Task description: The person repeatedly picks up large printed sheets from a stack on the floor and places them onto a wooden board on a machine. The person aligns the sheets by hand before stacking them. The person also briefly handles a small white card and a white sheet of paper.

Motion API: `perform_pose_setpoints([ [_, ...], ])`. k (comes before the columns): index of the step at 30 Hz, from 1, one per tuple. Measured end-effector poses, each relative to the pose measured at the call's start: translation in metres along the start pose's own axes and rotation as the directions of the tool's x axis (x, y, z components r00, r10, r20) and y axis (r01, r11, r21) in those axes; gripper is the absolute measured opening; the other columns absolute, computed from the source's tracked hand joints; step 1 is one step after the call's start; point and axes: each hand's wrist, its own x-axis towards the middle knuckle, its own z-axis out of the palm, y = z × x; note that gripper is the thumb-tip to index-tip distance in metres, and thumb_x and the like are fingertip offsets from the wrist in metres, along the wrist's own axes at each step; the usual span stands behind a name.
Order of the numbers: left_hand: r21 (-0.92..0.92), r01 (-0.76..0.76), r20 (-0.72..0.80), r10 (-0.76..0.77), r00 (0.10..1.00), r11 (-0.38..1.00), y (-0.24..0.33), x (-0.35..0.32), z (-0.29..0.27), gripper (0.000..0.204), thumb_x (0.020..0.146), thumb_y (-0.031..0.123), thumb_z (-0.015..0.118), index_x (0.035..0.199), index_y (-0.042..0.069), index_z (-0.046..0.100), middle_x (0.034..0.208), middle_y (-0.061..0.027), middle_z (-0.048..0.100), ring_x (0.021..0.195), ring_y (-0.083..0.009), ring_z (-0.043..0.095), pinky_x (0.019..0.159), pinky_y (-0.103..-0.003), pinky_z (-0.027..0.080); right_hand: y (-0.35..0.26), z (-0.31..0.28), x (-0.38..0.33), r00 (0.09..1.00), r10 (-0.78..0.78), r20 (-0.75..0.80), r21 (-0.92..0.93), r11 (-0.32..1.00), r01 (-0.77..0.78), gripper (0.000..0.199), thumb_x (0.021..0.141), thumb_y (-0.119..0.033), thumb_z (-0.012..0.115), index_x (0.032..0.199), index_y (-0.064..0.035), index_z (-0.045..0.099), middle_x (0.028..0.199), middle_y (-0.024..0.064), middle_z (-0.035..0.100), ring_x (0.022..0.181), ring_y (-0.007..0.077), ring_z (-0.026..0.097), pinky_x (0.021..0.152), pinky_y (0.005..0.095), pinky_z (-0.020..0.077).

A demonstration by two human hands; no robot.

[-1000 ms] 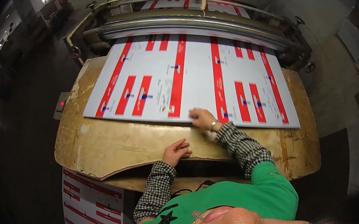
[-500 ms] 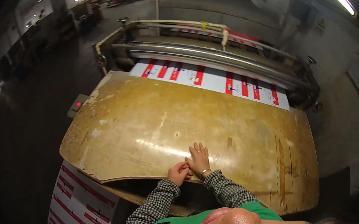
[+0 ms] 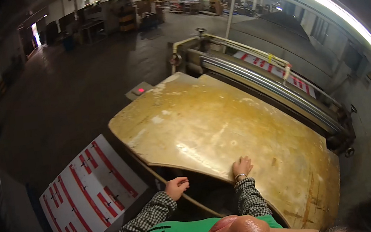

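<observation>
Currently the R hand [image 3: 242, 166] rests palm-down on the worn wooden desk [image 3: 214, 126] nr its front edge, fingers outstretched; L hand [image 3: 176, 188] is half open, fingers loosely bent, just off that edge. A red-and-white printed sheet [image 3: 88, 193] lies lower, to the L; another printed sheet [image 3: 276, 71] sits beyond the metal roller [image 3: 265, 90], opp. side.
</observation>
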Motion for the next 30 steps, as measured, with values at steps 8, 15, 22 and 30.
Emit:
perform_pose_setpoints([
  [8,0.175,0.419,-0.604,-0.239,0.761,0.891,-0.144,-0.177,-0.258,0.032,0.074,0.028,0.068,0.091,0.001,0.065,0.081,-0.0126,0.066,0.075,-0.0221,0.063,0.069,-0.034,0.049,-0.234,0.049,-0.18,0.846,-0.525,-0.086,0.683,0.587,0.434,0.02,0.086,-0.012,0.056,0.095,0.0039,0.063,0.094,0.0162,0.065,0.089,0.0236,0.063,0.081,0.0311,0.047],
  [15,-0.147,0.565,-0.74,-0.469,0.483,0.812,-0.173,-0.303,-0.317,0.037,0.077,0.029,0.066,0.099,0.0,0.064,0.084,-0.0134,0.067,0.079,-0.0217,0.065,0.073,-0.033,0.051,-0.332,0.102,-0.312,0.349,-0.767,0.539,0.738,0.629,0.243,0.026,0.086,-0.016,0.057,0.104,0.0026,0.061,0.087,0.0144,0.067,0.081,0.02,0.065,0.071,0.0285,0.0501],
  [22,-0.504,0.496,-0.641,-0.691,0.334,0.707,-0.207,-0.337,-0.289,0.04,0.078,0.03,0.066,0.103,-0.002,0.063,0.091,-0.014,0.066,0.077,-0.0221,0.064,0.071,-0.033,0.051,-0.289,0.237,-0.348,0.133,-0.695,0.706,0.539,0.65,0.536,0.031,0.08,-0.029,0.061,0.097,-0.0033,0.065,0.083,0.0203,0.064,0.079,0.0324,0.064,0.07,0.0358,0.0505],
  [30,-0.397,0.891,-0.433,-0.901,0.031,0.221,-0.284,-0.328,-0.281,0.037,0.089,0.027,0.053,0.117,0.002,0.056,0.112,-0.0151,0.059,0.095,-0.0268,0.059,0.082,-0.04,0.049,-0.241,0.4,-0.31,0.068,-0.374,0.925,0.255,0.743,0.619,0.032,0.076,-0.035,0.062,0.088,-0.0059,0.068,0.088,0.0168,0.065,0.086,0.0338,0.061,0.077,0.039,0.0485],
])
